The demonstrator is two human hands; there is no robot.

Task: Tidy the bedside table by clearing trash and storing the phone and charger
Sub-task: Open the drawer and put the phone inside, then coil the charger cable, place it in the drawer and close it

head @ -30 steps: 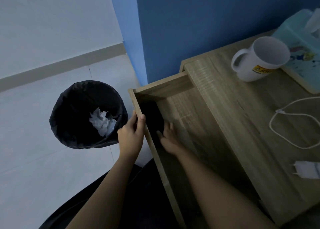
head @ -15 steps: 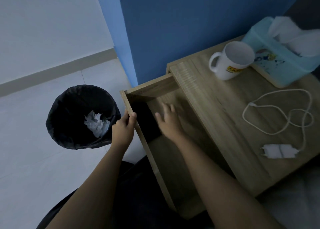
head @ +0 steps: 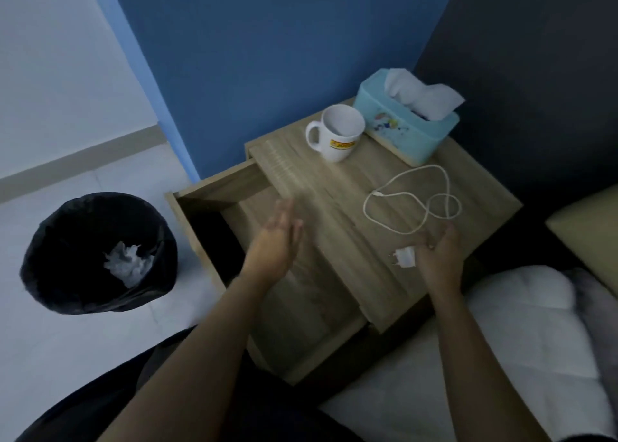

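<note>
The light wooden bedside table has its drawer pulled out, and the left hand, which gripped the drawer's edge a moment ago, now hovers open and blurred above it. The right hand has left the drawer and curls around the white charger plug on the tabletop, its white cable looped just beyond; the phone is out of sight.

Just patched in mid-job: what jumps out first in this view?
The open drawer juts from the bedside table, with the open left hand above it. The right hand is at the white charger plug, its cable looped on top. The black bin on the floor holds crumpled paper.
</note>
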